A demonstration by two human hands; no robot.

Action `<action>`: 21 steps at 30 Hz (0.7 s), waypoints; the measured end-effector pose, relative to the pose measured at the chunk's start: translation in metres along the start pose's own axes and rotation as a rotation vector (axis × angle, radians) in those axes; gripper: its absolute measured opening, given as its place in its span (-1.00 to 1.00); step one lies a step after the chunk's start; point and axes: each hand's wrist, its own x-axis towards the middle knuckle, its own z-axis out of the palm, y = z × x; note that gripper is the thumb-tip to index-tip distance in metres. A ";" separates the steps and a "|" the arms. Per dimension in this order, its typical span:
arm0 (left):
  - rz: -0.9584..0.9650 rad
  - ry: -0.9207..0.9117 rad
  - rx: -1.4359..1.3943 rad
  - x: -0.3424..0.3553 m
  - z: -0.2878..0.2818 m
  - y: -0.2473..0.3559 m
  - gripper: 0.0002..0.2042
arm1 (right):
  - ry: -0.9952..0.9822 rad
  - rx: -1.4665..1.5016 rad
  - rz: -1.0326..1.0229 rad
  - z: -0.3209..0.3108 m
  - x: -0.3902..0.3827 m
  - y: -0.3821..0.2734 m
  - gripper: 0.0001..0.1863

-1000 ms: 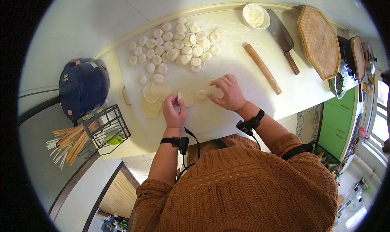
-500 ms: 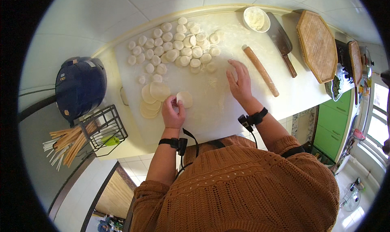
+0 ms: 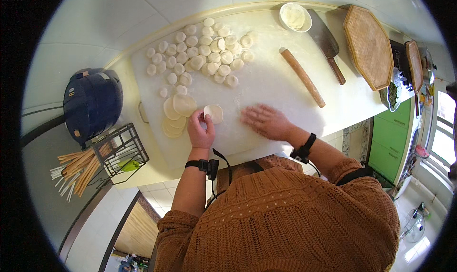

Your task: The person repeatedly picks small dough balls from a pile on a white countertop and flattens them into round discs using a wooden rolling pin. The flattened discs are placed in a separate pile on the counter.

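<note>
1. Left hand point(image 3: 202, 130): fingers clamped on the near-left rim of one wrapper.
2. Wrapper point(image 3: 215, 112): left of the pin point(image 3: 303, 77); probably light, limp, easily stretched or torn; best held by the rim. Portion behind fingertips hidden.
3. Right hand point(image 3: 267, 122): left of the pin, nearer the person; fingers extended, blurred; anything under the palm hidden.
4. Stack point(image 3: 177, 122): far left of the pin; overlapped, count unclear.
5. Dough pieces point(image 3: 197, 62): left of the pin, crowded.

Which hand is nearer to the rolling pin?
Right. The right hand is below-left of the rolling pin, apart from it; the left hand is farther left, holding a dough round.
</note>
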 end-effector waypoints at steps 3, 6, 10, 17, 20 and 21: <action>0.031 0.015 0.020 0.000 0.001 0.000 -0.73 | 0.108 -0.091 0.177 0.000 0.022 0.004 -0.38; 0.019 0.018 -0.006 0.000 0.001 0.001 -0.73 | 0.176 -0.080 0.100 0.014 0.042 -0.011 -0.38; -0.001 0.026 -0.046 0.001 0.000 -0.002 -0.74 | 0.113 0.233 -0.012 0.022 0.018 -0.031 -0.43; -0.061 0.000 -0.110 0.003 -0.003 0.020 -0.67 | 0.062 0.276 -0.020 -0.017 -0.040 -0.007 -0.52; -0.106 -0.022 -0.222 0.003 -0.005 0.047 -0.70 | 0.303 0.430 0.192 -0.035 -0.036 0.021 -0.54; -0.118 -0.040 -0.258 0.003 -0.005 0.057 -0.69 | 0.544 0.305 0.291 -0.041 -0.034 0.033 -0.57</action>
